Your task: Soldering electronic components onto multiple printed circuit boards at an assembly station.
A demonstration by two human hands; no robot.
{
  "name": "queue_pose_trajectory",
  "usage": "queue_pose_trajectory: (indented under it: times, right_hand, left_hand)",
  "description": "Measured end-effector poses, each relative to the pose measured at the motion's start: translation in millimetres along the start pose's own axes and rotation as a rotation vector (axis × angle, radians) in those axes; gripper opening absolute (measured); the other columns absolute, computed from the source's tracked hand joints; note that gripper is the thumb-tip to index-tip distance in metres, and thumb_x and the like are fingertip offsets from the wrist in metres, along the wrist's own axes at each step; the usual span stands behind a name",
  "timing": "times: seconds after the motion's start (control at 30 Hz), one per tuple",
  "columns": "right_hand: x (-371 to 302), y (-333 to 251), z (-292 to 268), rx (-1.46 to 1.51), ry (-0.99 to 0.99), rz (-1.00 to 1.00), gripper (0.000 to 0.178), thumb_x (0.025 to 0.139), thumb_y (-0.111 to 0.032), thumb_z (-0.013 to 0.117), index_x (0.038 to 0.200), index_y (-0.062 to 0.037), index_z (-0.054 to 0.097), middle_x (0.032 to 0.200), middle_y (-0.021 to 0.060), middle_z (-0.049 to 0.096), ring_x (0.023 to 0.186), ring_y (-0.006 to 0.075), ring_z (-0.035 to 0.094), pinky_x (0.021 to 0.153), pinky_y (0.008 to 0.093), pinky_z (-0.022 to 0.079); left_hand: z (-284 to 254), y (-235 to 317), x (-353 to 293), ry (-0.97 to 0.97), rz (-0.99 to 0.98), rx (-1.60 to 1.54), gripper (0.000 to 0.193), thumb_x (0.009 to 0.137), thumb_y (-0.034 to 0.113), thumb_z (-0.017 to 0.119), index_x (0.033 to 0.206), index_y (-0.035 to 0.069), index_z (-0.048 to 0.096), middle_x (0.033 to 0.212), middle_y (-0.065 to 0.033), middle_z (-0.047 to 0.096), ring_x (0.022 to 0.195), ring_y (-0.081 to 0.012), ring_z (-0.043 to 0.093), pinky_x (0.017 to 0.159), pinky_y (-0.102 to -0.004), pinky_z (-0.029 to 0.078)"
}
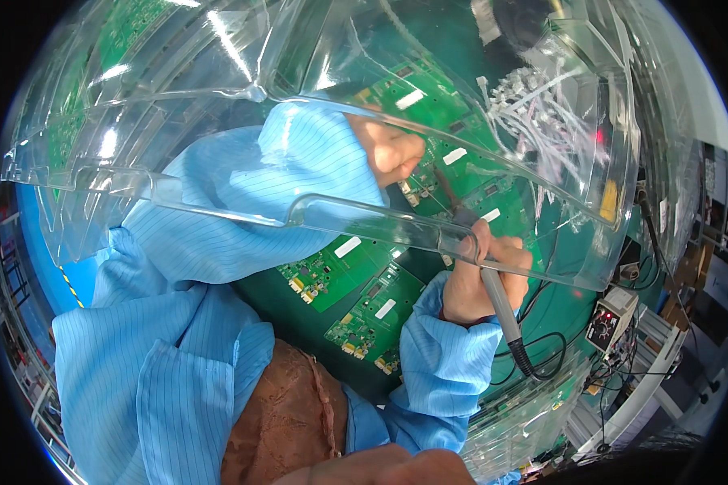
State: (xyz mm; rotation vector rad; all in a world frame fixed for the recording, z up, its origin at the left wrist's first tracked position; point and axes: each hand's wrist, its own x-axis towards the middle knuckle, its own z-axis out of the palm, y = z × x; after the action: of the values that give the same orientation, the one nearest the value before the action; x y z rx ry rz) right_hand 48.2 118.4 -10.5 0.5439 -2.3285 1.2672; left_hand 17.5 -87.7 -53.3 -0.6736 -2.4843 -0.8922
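Observation:
My right hand (487, 279) is closed around the grey handle of a soldering iron (503, 311). The iron's tip points up and left, toward a green circuit board (469, 179) with white labels. Beside that board's left edge, near the tip, my left hand (392, 151) is closed with its fingers curled; what it pinches, if anything, is too small to make out. Both hands are seen partly through clear plastic trays (364, 222) in the foreground. Nearer to me lie more green boards, one (332, 271) below my left sleeve and another (378, 311) by my right sleeve.
A bundle of white cables (538, 105) shows through the plastic at the upper right. At the right stands a soldering station (611, 319) with a knob and red lights. The iron's black cord (552, 373) loops over the green mat (299, 323). More stacked clear trays (526, 412) are at the lower right.

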Motion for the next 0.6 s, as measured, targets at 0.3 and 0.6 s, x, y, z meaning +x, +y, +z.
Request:
queue_pose_trajectory:
  times: [0.3, 0.6]
  right_hand:
    - [2.1, -1.9, 2.6, 0.018, 0.003, -0.021, 0.024, 0.076, -0.014, 0.074, 0.077, -0.0007, 0.054, 0.055, 0.0051, 0.052, 0.05, 0.0105, 0.041, 0.046, 0.0243, 0.03]
    - [3.3, -1.8, 6.6, 0.015, 0.001, -0.004, 0.02, 0.071, -0.005, 0.073, 0.074, -0.0024, 0.053, 0.054, 0.0059, 0.052, 0.047, 0.0147, 0.043, 0.045, 0.0265, 0.033]
  left_hand:
    - [7.6, 2.1, -8.5, -0.002, -0.159, -0.098, 0.01, 0.065, 0.014, 0.067, 0.073, 0.015, 0.06, 0.055, 0.005, 0.056, 0.041, -0.0169, 0.049, 0.043, -0.0297, 0.036]
    - [5.9, -1.6, -5.9, -0.022, -0.064, -0.041, 0.009, 0.067, 0.013, 0.065, 0.074, 0.016, 0.06, 0.056, 0.0056, 0.056, 0.041, -0.0158, 0.049, 0.043, -0.0294, 0.036]
